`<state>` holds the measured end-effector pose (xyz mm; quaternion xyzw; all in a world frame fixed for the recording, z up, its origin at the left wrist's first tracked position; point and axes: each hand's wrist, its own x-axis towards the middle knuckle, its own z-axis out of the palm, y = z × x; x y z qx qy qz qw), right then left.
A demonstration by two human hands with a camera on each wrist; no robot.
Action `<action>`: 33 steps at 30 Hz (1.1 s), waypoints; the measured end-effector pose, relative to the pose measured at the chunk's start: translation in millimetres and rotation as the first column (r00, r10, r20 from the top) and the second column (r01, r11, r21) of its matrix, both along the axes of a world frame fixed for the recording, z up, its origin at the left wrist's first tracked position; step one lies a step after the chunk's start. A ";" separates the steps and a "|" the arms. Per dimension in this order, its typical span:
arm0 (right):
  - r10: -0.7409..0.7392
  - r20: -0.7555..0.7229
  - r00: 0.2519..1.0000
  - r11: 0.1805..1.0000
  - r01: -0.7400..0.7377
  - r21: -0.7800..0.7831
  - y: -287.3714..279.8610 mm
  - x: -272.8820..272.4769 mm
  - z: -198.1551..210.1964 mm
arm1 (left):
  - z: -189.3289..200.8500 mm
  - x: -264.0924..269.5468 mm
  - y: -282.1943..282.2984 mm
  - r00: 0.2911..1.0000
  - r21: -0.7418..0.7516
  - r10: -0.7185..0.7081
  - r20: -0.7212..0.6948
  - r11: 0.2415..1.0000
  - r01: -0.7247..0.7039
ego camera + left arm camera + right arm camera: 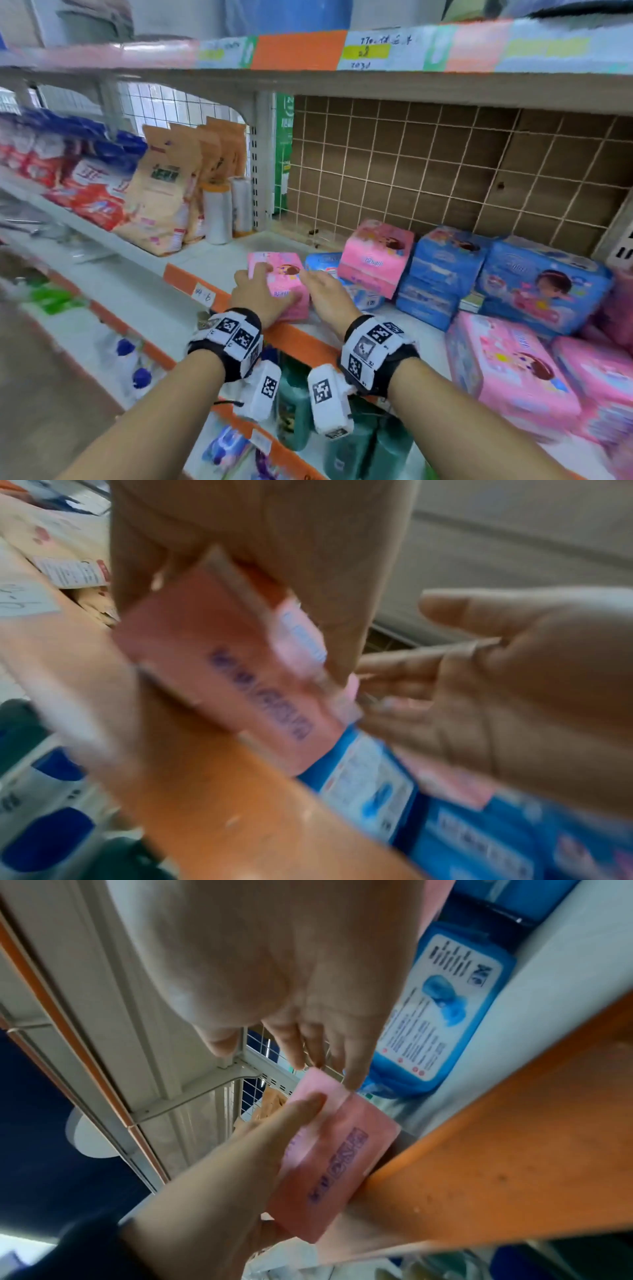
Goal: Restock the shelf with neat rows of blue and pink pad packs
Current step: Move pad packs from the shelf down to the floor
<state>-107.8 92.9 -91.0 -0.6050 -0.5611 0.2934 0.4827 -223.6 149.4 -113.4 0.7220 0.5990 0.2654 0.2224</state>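
A small pink pad pack (282, 279) lies near the front edge of the white shelf (219, 260). My left hand (260, 291) grips its left end, fingers on top and thumb at the front. Beside it my right hand (323, 291) is open, with straight fingertips touching the pack's right side. A blue pack (322, 261) lies flat just behind that hand. In the left wrist view the pink pack (232, 664) is blurred under my left hand (260, 561), with my right hand (514, 683) palm-open beside it. From the right wrist, my right hand (291, 974) reaches the pink pack (342, 1164).
To the right stand a pink stack (376, 257), a blue stack (442, 270), a large blue pack (544, 284) and large pink packs (507, 363). Brown bags (171, 192) and film rolls (219, 212) fill the left bay. A wire mesh back (445, 164) and an upper shelf (308, 51) enclose the bay.
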 end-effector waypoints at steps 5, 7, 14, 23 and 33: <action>-0.544 0.037 0.838 0.787 0.495 0.368 -13.0 47.4 16.1 | -5.3 9.2 16.5 0.988 0.057 0.005 -0.153 0.998 0.004; -0.689 0.039 0.723 0.706 0.659 0.260 -15.0 68.0 23.3 | 0.3 17.5 18.8 0.970 0.097 0.003 -0.244 0.995 0.021; -0.820 -0.025 0.571 0.571 0.821 0.009 -5.4 93.9 26.7 | -6.3 31.5 10.1 0.883 0.119 -0.179 -0.433 0.960 0.253; -0.589 -0.452 0.670 0.808 0.506 -0.303 -7.5 94.3 13.7 | -4.1 17.3 10.4 0.880 0.109 -0.211 -0.426 0.953 0.282; -0.238 -0.593 0.769 0.971 0.206 -0.123 22.2 5.7 29.5 | -8.4 -37.6 40.6 0.992 0.222 -0.080 -0.096 0.970 0.100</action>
